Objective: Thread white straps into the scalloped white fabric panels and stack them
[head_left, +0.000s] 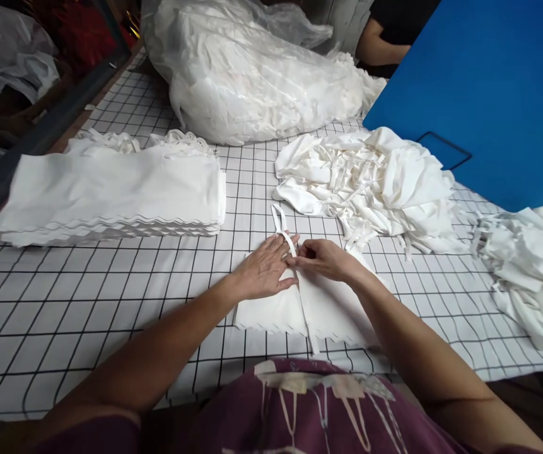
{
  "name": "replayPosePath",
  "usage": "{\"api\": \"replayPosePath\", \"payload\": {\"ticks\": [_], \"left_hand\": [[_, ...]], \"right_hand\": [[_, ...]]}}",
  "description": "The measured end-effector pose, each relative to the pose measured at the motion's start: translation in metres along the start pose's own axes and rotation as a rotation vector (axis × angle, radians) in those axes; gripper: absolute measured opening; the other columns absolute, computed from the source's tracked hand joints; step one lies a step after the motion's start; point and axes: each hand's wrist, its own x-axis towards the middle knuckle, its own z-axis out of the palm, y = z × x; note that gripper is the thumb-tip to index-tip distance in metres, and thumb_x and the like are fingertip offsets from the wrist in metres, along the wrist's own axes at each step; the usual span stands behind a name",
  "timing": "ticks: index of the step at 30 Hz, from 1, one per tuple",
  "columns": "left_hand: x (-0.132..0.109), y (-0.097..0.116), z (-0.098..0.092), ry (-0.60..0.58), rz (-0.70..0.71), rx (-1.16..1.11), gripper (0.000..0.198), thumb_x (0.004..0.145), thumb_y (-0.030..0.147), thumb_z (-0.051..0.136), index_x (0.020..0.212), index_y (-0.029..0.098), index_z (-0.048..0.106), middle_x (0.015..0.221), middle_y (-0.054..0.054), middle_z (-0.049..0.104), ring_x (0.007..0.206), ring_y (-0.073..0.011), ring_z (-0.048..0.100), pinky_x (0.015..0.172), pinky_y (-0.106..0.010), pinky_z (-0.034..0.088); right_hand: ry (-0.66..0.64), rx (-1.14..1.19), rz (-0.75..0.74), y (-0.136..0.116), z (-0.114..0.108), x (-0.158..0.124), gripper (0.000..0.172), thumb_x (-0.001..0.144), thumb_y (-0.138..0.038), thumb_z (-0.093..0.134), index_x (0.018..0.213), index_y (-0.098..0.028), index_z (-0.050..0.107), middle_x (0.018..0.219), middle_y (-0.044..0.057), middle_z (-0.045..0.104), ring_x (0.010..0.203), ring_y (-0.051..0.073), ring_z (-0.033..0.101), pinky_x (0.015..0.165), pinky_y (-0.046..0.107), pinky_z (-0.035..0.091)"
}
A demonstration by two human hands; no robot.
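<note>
A white cloth piece [335, 309] with a scalloped lower edge lies on the table in front of me. My left hand [266, 268] rests flat on its left part, fingers stretched out. A narrow white strap [278, 217] loops above the cloth and passes over the left fingertips. Close beside, my right hand [321, 257] is closed, with thumb and finger pinched at the strap near the cloth's middle seam. Its exact grip is partly hidden by the curled fingers. A strap end sticks out below the scalloped edge.
A neat stack of white cloth pieces [110, 189] lies to the left. Loose white cloth heaps [385, 183] lie ahead and at right [536, 271]. Behind sits a full clear plastic bag [252, 75]. A blue board [479, 94] slants at right, near another person's arm [379, 47].
</note>
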Motion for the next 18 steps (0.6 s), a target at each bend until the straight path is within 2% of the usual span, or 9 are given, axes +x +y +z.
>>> {"api": "replayPosePath", "payload": {"ticks": [4, 9, 12, 14, 18], "left_hand": [[0.000, -0.001, 0.000, 0.006, 0.007, -0.004, 0.069, 0.096, 0.052, 0.049, 0.149, 0.011, 0.034, 0.165, -0.017, 0.013, 0.153, -0.0319, 0.010, 0.125, -0.045, 0.007], [0.001, -0.003, 0.001, -0.009, 0.022, -0.063, 0.067, 0.099, 0.049, 0.044, 0.154, 0.018, 0.021, 0.167, -0.011, 0.004, 0.153, -0.0336, 0.005, 0.124, -0.049, 0.008], [0.001, -0.003, 0.002, -0.025, 0.029, -0.064, 0.068, 0.100, 0.049, 0.042, 0.154, 0.015, 0.021, 0.167, -0.013, 0.004, 0.153, -0.0354, 0.003, 0.123, -0.051, 0.007], [0.001, -0.004, 0.002, -0.034, 0.024, -0.061, 0.071, 0.098, 0.053, 0.043, 0.153, 0.012, 0.025, 0.166, -0.016, 0.006, 0.153, -0.0363, 0.002, 0.123, -0.051, 0.007], [0.001, -0.003, -0.001, -0.044, 0.012, -0.067, 0.071, 0.097, 0.056, 0.043, 0.152, 0.013, 0.029, 0.165, -0.017, 0.009, 0.153, -0.0358, 0.004, 0.123, -0.052, 0.009]], "right_hand": [[0.027, 0.044, 0.021, -0.001, 0.011, -0.002, 0.035, 0.082, -0.048, 0.066, 0.069, -0.020, 0.050, 0.062, -0.003, 0.052, 0.057, 0.011, 0.042, 0.054, 0.026, 0.031], [0.006, 0.041, -0.025, -0.002, 0.020, -0.014, 0.034, 0.083, -0.036, 0.066, 0.063, -0.019, 0.044, 0.060, -0.004, 0.046, 0.055, 0.009, 0.037, 0.054, 0.027, 0.029], [-0.021, 0.042, -0.050, -0.002, 0.023, -0.024, 0.037, 0.083, -0.033, 0.066, 0.061, -0.019, 0.040, 0.058, -0.005, 0.038, 0.054, 0.008, 0.032, 0.052, 0.026, 0.026], [-0.127, 0.086, -0.093, 0.000, 0.021, -0.035, 0.035, 0.086, -0.036, 0.064, 0.063, -0.019, 0.043, 0.058, -0.006, 0.036, 0.054, 0.008, 0.031, 0.052, 0.025, 0.024], [-0.491, 0.164, -0.221, 0.009, 0.012, -0.065, 0.035, 0.090, -0.047, 0.060, 0.076, -0.015, 0.060, 0.063, -0.004, 0.045, 0.055, 0.008, 0.036, 0.052, 0.024, 0.028]]}}
